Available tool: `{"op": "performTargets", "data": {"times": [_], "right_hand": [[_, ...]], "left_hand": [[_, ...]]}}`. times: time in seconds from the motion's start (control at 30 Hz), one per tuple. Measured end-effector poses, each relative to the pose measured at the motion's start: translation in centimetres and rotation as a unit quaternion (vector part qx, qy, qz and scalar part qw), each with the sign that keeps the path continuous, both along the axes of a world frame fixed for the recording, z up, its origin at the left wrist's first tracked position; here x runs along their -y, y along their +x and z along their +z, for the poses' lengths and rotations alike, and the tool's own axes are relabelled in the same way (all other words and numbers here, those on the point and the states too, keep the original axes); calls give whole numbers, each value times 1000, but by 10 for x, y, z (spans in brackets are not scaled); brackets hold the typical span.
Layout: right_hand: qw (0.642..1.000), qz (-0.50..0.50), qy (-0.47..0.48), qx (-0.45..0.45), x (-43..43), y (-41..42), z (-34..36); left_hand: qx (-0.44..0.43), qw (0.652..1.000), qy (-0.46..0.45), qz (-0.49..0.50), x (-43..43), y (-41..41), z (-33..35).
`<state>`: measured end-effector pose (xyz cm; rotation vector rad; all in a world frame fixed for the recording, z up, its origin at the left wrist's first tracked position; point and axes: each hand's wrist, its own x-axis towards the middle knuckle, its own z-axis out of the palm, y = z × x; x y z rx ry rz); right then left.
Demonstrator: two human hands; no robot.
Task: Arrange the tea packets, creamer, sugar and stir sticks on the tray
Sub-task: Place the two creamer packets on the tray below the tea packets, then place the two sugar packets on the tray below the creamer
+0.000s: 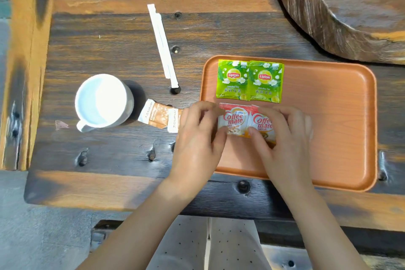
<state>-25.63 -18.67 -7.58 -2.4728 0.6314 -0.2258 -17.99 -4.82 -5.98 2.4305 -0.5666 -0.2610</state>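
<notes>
Two red-and-white creamer packets [247, 121] lie side by side, edges overlapping, on the orange tray [328, 120] just below two green tea packets [249, 81], the left hand [197, 136] pinching the left packet's edge and the right hand [282, 136] pinching the right one, palms down over the bench [109, 50].

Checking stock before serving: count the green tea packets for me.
2. The left tea packet and right tea packet lie side by side at the tray's far left corner, above the creamers; none appears hidden.
</notes>
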Motion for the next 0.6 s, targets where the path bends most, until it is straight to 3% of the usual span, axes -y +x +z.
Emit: {"op": "performTargets", "data": {"times": [0.13, 0.3, 0.43, 0.6], "right_hand": [[998, 62, -23, 22, -18, 22, 14], [975, 199, -93, -14, -61, 66, 11], [957, 208, -168, -109, -83, 86, 3], [952, 199, -202, -112, -90, 97, 3]], "left_hand": [[8, 978, -60, 202, -37, 3, 6], [-92, 896, -76, 428, -69, 13, -8], [-141, 863, -86, 477, -70, 24, -15], [-213, 824, -78, 520, -67, 39, -19]]}}
